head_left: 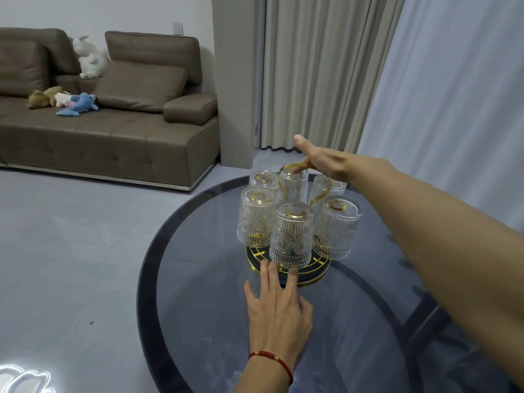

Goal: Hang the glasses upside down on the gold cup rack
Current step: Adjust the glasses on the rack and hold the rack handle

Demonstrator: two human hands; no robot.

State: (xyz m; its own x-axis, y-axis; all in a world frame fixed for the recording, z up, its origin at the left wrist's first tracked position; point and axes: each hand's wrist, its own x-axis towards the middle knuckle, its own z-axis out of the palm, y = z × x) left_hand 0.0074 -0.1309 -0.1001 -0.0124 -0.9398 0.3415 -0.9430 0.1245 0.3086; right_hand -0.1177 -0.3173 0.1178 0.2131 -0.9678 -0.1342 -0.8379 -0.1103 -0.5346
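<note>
The gold cup rack [319, 194] stands on a round dark glass table [198, 321], its looped handle rising from a round dark base with a gold rim [312, 275]. Several clear ribbed glasses hang upside down on it, among them a front glass [292, 236], a left glass [255, 217] and a right glass [337, 231]. My left hand [276, 307] lies flat on the table, fingers spread, fingertips touching the base's front rim. My right hand [323, 163] reaches over the rack; its fingertips touch the handle's top above the back glass [293, 185], thumb stretched away.
The table edge curves close to the rack on the left and far side. Beyond it is grey floor, a brown sofa [113, 131] with soft toys, and curtains [312, 66] at the back and right. A red cord bracelet circles my left wrist.
</note>
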